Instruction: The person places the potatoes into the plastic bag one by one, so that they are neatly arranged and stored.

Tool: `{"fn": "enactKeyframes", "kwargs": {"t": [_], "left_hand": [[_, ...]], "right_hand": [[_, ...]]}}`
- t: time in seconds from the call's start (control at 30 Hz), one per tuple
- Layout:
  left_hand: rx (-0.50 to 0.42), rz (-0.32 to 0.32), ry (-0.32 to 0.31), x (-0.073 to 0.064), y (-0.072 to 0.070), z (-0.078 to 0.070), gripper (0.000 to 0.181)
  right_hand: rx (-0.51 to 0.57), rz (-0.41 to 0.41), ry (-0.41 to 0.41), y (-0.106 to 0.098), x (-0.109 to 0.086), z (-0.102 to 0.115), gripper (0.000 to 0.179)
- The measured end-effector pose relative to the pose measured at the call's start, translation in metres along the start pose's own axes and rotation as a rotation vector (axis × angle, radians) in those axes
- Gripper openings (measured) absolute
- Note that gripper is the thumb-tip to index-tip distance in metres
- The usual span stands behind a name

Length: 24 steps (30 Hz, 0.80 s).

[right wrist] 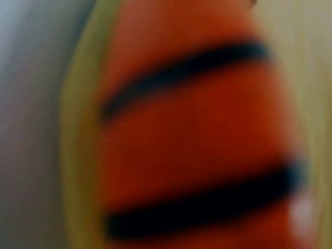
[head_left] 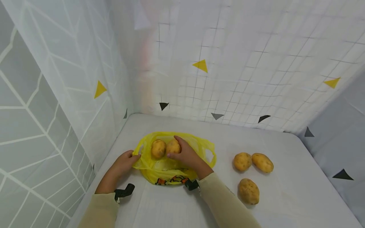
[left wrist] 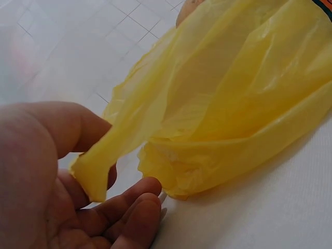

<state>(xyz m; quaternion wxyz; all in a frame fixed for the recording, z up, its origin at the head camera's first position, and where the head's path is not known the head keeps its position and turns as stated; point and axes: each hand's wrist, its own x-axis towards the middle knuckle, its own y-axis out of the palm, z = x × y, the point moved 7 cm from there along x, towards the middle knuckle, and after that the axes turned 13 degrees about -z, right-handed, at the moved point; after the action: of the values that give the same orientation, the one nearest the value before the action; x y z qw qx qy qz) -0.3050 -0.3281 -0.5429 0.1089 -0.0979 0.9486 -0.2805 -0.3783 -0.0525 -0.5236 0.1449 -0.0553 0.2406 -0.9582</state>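
Note:
A yellow plastic bag [head_left: 148, 172] lies spread on the table with its mouth toward the head camera. My left hand [head_left: 125, 161] pinches the bag's left handle; in the left wrist view the thumb and fingers hold a yellow strip [left wrist: 96, 174]. Over the bag's mouth, my right hand [head_left: 188, 155] grips a potato [head_left: 172, 148] between thumb and fingers. Another potato [head_left: 158, 148] sits in the bag just left of it. The right wrist view is filled by a blurred orange and black print [right wrist: 197, 129] on the bag.
To the right on the white table [head_left: 296, 190] are three more potatoes: a round one [head_left: 242, 161], an oval one [head_left: 262, 162] beside it, and a larger one [head_left: 248, 191] nearer, close to the right sleeve. Patterned sheeting [head_left: 242, 63] encloses the table's back and sides.

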Motion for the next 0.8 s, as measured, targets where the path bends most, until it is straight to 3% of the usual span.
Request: {"fn": "enactKeyframes", "kwargs": {"t": [0.8], "left_hand": [[-0.011,0.019,-0.046,-0.001,0.002,0.001,0.040]], "right_hand": [[-0.042,0.000,-0.032,0.010,0.005,-0.014,0.106]]}}
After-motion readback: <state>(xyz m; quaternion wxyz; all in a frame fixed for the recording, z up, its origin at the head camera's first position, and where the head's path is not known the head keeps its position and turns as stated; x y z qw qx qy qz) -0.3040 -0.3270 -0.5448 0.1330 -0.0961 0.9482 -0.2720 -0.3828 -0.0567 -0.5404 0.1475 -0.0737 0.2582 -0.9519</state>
